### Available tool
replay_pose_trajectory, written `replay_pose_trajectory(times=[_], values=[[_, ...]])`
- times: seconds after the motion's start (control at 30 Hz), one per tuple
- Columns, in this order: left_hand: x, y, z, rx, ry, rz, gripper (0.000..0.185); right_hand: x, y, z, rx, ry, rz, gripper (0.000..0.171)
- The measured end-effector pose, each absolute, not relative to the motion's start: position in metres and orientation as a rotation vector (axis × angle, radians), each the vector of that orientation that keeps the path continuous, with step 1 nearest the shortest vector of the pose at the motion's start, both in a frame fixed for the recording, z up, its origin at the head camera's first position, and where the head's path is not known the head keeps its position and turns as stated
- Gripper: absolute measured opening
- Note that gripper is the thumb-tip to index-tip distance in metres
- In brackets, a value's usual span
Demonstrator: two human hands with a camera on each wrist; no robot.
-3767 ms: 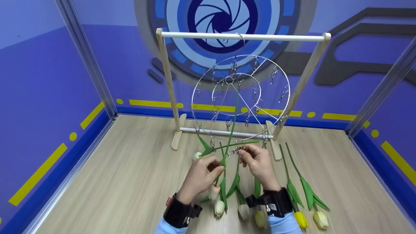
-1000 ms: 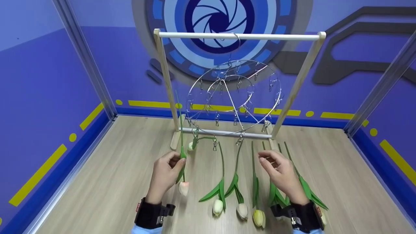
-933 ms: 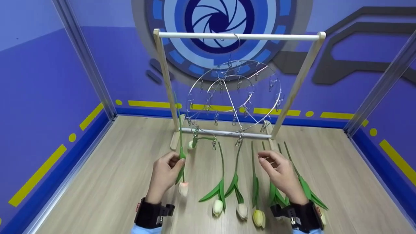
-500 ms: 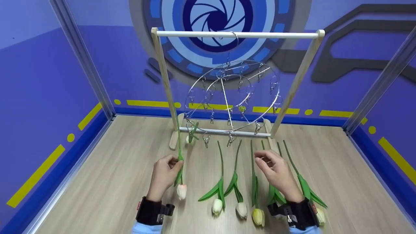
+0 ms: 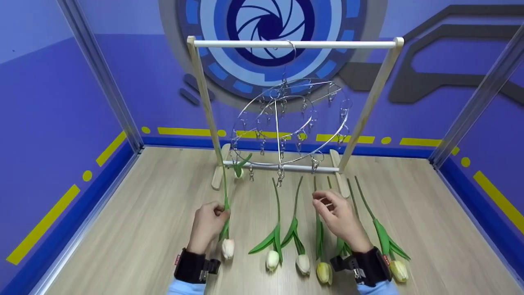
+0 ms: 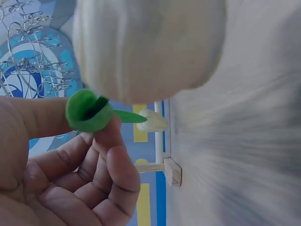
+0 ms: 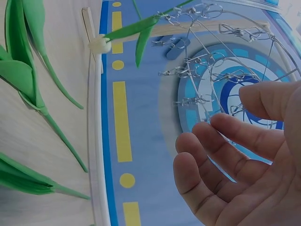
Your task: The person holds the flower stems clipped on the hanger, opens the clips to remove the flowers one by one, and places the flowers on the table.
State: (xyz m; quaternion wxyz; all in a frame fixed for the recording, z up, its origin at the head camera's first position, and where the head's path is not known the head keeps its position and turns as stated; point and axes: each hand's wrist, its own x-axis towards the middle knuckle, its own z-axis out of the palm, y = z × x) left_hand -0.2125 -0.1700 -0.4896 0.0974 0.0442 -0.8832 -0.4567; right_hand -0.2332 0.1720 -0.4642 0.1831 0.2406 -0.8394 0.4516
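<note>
Swung round since a moment ago, the wire clip hanger (image 5: pixel 286 123) carries one tulip (image 5: pixel 238 166), while the left hand (image 5: pixel 206 225) pinches a pale tulip (image 5: pixel 227 248) above the tabletop (image 5: pixel 143 229) and the right hand (image 5: pixel 337 219) hovers loosely open, holding nothing.

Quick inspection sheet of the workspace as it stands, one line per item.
Surface: wooden tabletop, no spills seen.
Job's things: pale tulip held head down; round wire clip hanger on wooden rack, one tulip clipped on.
Clutter: five tulips lying in a row.
Hands: left hand pinches the stem; right hand empty, fingers relaxed.
Cables: nothing seen.
Surroundings: blue walls, yellow markings.
</note>
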Motion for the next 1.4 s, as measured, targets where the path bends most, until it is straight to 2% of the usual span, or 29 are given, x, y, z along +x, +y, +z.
replay_pose_trajectory(times=[0.63, 1.03, 1.4], values=[[-0.218, -0.165, -0.51, 0.1, -2.726, -1.311, 0.004, -0.234, 0.165, -0.464, 0.667, -2.384, 1.31, 0.018], [-0.218, -0.158, -0.517, -0.029, -2.77, -1.267, 0.019, -0.231, 0.166, -0.462, 0.664, -2.397, 1.323, 0.018], [-0.217, -0.15, -0.52, -0.101, -2.791, -1.271, 0.019, -0.23, 0.163, -0.467, 0.71, -2.44, 1.312, 0.018]])
